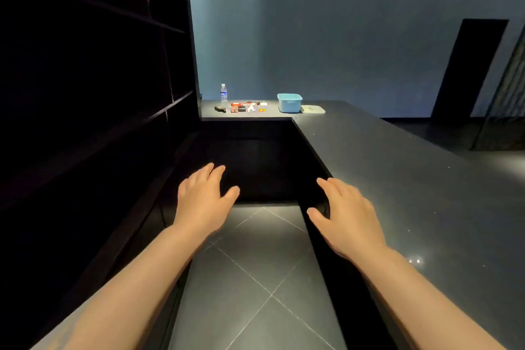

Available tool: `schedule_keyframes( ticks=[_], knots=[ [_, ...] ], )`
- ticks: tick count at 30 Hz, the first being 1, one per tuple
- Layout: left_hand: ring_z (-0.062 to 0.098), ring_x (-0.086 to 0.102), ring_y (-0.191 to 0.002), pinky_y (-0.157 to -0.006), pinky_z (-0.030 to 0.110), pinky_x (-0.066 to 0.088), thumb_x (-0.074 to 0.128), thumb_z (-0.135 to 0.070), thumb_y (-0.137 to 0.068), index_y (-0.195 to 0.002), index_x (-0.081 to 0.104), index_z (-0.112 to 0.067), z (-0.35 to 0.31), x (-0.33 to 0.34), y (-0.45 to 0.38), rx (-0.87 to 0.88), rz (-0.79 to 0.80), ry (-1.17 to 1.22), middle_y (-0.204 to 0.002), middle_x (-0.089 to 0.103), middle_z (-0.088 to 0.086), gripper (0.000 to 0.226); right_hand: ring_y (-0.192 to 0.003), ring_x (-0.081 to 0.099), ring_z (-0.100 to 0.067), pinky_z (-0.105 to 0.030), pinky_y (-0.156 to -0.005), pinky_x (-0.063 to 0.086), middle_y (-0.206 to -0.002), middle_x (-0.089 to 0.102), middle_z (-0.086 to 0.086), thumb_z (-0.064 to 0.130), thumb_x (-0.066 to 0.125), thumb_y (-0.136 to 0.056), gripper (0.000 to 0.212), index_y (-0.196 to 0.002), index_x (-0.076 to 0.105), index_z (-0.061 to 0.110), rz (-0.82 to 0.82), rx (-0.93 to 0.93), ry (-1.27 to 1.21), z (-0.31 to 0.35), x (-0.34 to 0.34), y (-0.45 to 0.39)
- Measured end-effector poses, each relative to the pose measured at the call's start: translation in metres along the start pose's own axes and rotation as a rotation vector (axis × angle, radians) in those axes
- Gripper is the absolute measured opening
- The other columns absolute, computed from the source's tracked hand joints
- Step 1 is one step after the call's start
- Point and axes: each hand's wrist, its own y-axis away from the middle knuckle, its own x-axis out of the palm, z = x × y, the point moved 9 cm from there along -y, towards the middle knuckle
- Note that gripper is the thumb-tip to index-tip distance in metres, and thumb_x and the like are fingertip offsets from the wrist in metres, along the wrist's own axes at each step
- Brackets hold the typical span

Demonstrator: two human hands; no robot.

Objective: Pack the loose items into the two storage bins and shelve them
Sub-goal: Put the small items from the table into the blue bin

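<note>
A light blue storage bin (289, 102) stands far ahead on the dark counter (383, 167), with a pale flat lid (313, 109) lying just to its right. Left of the bin lie several small loose items (244, 107), red, black and white, and a clear water bottle (224, 94) stands behind them. My left hand (203, 199) and my right hand (345, 214) are stretched forward over the floor, palms down, fingers spread, holding nothing, both far short of the items. Only one bin shows.
Dark, unlit shelves (93, 88) fill the left side. The counter runs along the right and turns left at the far end. A grey tiled floor (255, 293) forms a narrow aisle between them. A dark doorway (468, 68) is at the far right.
</note>
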Motion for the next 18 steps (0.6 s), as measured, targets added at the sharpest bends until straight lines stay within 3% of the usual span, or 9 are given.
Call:
schedule_keyframes(
  ticks=[7, 18],
  knots=[
    [0.017, 0.016, -0.144, -0.117, 0.038, 0.012, 0.041, -0.046, -0.095, -0.147, 0.028, -0.025, -0.006, 0.053, -0.084, 0.039, -0.015, 0.082, -0.156, 0.023, -0.002, 0.058, -0.140, 0.028, -0.013, -0.030, -0.111, 0.026, -0.152, 0.031, 0.009, 0.043, 0.045, -0.094, 0.061, -0.150, 0.026, 0.025, -0.004, -0.016, -0.014, -0.025, 0.043, -0.090],
    [0.018, 0.014, -0.145, -0.117, 0.039, 0.011, 0.040, -0.046, -0.095, -0.148, 0.025, -0.025, -0.022, 0.133, -0.304, -0.053, -0.030, 0.093, -0.156, 0.021, -0.001, 0.058, -0.136, 0.034, -0.016, -0.033, -0.109, 0.031, -0.149, 0.037, 0.008, 0.042, 0.047, -0.093, 0.059, -0.147, 0.030, 0.025, 0.028, -0.062, -0.047, -0.082, 0.092, -0.337]
  ],
)
